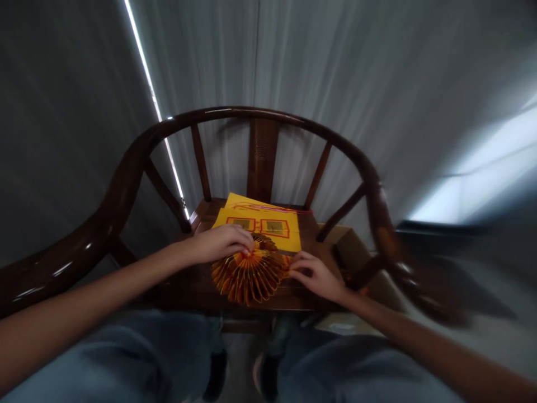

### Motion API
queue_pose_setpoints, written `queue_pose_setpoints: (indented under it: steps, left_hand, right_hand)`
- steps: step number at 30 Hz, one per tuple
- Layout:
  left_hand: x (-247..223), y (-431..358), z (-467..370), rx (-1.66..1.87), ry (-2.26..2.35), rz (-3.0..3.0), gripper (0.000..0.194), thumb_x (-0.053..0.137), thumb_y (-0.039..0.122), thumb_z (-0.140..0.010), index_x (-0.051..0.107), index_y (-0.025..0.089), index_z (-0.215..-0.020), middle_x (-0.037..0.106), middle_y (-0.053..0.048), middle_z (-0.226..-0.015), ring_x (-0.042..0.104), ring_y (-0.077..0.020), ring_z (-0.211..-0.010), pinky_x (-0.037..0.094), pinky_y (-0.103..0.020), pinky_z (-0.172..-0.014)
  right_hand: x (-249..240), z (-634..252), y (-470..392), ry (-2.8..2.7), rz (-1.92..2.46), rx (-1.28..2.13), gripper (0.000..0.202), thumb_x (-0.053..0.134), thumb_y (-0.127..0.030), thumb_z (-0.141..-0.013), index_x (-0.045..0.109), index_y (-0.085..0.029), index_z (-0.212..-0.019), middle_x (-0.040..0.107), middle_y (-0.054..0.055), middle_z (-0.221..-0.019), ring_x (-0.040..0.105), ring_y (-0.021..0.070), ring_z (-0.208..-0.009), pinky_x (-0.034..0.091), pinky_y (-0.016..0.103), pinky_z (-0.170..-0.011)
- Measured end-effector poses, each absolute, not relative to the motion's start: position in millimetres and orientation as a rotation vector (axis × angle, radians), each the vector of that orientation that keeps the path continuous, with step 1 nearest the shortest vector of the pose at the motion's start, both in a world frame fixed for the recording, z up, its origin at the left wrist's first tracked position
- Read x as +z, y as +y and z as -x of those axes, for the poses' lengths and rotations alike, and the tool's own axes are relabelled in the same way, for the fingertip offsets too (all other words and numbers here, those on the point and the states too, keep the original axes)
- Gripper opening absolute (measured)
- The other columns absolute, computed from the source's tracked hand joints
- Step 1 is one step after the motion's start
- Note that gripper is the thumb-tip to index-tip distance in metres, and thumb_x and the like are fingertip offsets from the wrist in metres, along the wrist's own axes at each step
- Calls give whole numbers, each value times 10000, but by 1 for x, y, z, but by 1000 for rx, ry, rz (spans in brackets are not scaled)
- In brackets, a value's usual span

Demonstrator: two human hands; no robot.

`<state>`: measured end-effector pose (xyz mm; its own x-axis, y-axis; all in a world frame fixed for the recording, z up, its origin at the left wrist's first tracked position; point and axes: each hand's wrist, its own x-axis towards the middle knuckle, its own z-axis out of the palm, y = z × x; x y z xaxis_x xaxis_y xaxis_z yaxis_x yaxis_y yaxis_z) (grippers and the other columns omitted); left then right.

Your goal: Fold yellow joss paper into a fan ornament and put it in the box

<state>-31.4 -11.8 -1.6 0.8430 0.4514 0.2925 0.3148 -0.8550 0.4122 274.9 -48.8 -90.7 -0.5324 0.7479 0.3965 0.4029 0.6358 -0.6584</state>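
A pleated paper rosette (247,280), orange and gold, fans out in a round shape over the front of the wooden seat. My left hand (229,242) is closed on it near its centre, fingertips pinching the folds. At its right edge my right hand (316,274) pinches a small orange part of the same paper between thumb and finger. Behind the rosette lie yellow paper sheets (293,242) with red printed frames and gold squares. Thin pink and red strings (268,209) rest across the sheets.
The seat belongs to a dark wooden armchair with a curved top rail (260,113) and slanted spindles. A cardboard box (369,280) stands on the floor to the right. Grey curtain-like panels (302,56) hang behind. My legs are in front of the seat.
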Motion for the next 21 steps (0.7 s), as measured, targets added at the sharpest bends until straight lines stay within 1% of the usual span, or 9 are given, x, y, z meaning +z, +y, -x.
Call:
queue_pose_setpoints:
  steps: [4, 7, 10, 13, 15, 18, 19, 21]
  left_hand:
    - [0, -15, 28, 525, 599, -2665, 189, 563, 106, -898, 733, 187, -911, 738, -72, -1018, 666, -162, -927, 505, -306, -860]
    - [1, -16, 27, 490, 620, -2659, 186, 557, 111, -905, 730, 180, -908, 736, -74, -1035, 663, -167, -947, 504, -309, -872]
    - [1, -16, 27, 468, 641, -2657, 180, 561, 114, -904, 727, 182, -918, 735, -71, -1038, 662, -172, -957, 501, -312, -877]
    - [-2, -15, 27, 480, 626, -2650, 181, 563, 113, -901, 727, 187, -912, 734, -65, -1031, 661, -171, -962, 494, -306, -878]
    - [-3, -14, 27, 483, 625, -2637, 182, 559, 118, -904, 727, 189, -909, 734, -62, -1028, 663, -166, -957, 492, -297, -872]
    - [-2, -15, 27, 480, 638, -2618, 194, 544, 125, -914, 726, 192, -921, 734, -56, -1025, 667, -153, -932, 491, -281, -851]
    - [-1, -15, 27, 483, 642, -2616, 193, 544, 129, -915, 725, 194, -930, 735, -54, -1019, 667, -150, -924, 490, -278, -847]
    - [0, -16, 27, 497, 642, -2619, 182, 555, 138, -912, 726, 197, -937, 738, -50, -1005, 666, -148, -912, 487, -277, -846]
  right_hand:
    - [-96, -276, -41, -2102, 895, 783, 250, 602, -398, -914, 702, -194, -810, 623, 61, -891, 621, 185, -858, 501, 312, -775]
    - [-99, -276, -39, -2122, 902, 768, 198, 598, -351, -921, 696, -208, -826, 622, 54, -906, 617, 184, -873, 499, 317, -805]
    - [-100, -279, -42, -2237, 900, 672, 140, 589, -287, -925, 700, -224, -870, 610, 58, -964, 613, 184, -902, 499, 314, -816]
    - [-97, -282, -44, -2396, 932, 516, 158, 546, -222, -938, 696, -229, -888, 598, 64, -1023, 614, 180, -922, 498, 307, -820]
    - [-94, -284, -44, -2519, 996, 354, 169, 522, -195, -939, 685, -224, -904, 595, 67, -1053, 618, 171, -898, 500, 293, -795]
    - [-86, -284, -41, -2748, 1034, 120, 147, 530, -181, -926, 673, -211, -918, 612, 60, -1014, 618, 158, -819, 489, 259, -711]
    - [-83, -283, -39, -2798, 1033, 86, 135, 542, -191, -923, 675, -209, -911, 620, 54, -981, 617, 155, -796, 481, 251, -690]
    - [-79, -282, -36, -2801, 1027, 135, 130, 570, -247, -927, 687, -209, -885, 637, 45, -933, 623, 155, -788, 474, 248, -693]
